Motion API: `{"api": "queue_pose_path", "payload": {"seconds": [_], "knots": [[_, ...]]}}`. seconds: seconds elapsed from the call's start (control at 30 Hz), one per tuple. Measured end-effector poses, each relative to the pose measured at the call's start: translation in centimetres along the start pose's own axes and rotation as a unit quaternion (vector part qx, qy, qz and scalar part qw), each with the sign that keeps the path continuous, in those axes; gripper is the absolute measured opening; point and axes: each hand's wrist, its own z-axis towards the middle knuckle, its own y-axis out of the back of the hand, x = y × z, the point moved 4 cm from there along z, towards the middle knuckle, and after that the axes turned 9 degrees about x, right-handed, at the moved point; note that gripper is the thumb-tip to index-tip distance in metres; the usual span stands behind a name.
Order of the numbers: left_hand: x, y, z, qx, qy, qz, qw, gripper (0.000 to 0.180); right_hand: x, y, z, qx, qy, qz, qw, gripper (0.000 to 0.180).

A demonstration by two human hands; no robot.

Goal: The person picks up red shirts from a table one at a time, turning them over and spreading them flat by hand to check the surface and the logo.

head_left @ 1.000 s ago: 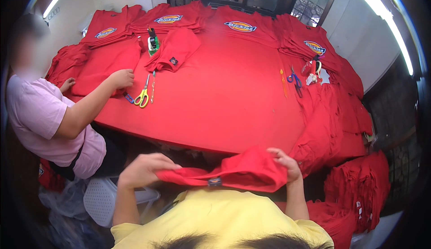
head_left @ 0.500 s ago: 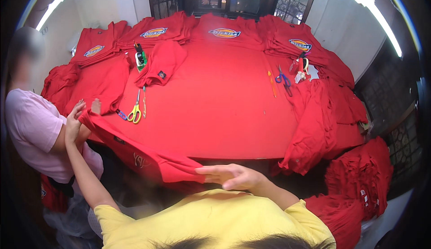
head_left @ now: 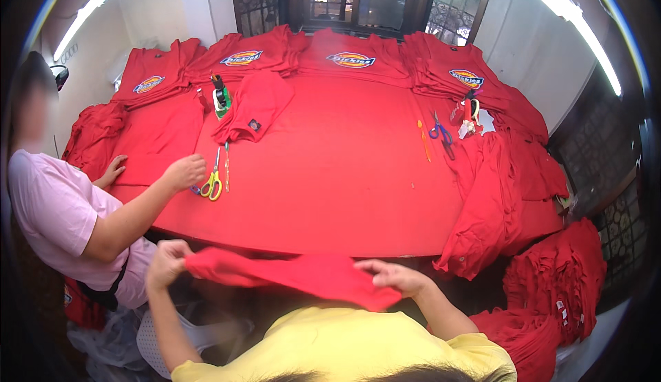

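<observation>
**Had a red garment [head_left: 275, 270] spread between left hand [head_left: 167, 263] and right hand [head_left: 399, 279]**

Faced a wide red-covered table [head_left: 330, 196], just beyond both hands. Saw stacked red shirts with oval logos [head_left: 351, 44] ranged along its far side, well ahead of both hands. Saw a co-worker in a pink shirt [head_left: 58, 206] left of the left hand, with one hand [head_left: 116, 170] on red cloth and the other [head_left: 186, 172] over the table. Noted loose red garments [head_left: 482, 196] draped over the table's edge, beyond the right hand, plus a lower pile of red garments [head_left: 554, 275] farther right. Glimpsed a white perforated stool [head_left: 150, 341] beside the left forearm.

Had the garment, blurred, close before the yellow shirt [head_left: 344, 347]. Held both hands well apart: clamped its left end in the left; touched its right end with the right, but could not tell whether pinched.

Saw yellow-handled scissors [head_left: 213, 186] beyond the left hand, blue-handled scissors [head_left: 442, 134] beyond the right.
</observation>
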Motion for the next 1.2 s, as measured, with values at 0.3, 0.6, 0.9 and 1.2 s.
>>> {"api": "queue_pose_path", "payload": {"seconds": [0.3,0.6,0.9,1.2], "knots": [[16.3,-23.5,0.3,0.18,0.276,-0.363,0.872,0.059,3.8,-2.7,-3.1,0.038,0.144,-0.139,0.979,0.042],[7.9,-21.6,2.0,0.104,-0.04,-0.604,0.789,0.057,3.7,2.8,-9.3,-0.084,0.361,0.123,0.921,0.062],[6.7,-21.5,1.6,0.09,0.022,-0.509,0.856,0.034,-2.2,6.3,-14.2,-0.28,0.373,0.097,0.879,0.041],[6.1,-22.9,0.6,0.207,0.045,-0.56,0.801,0.063,-4.9,4.6,-15.2,-0.181,0.29,0.266,0.901,0.037]]}}
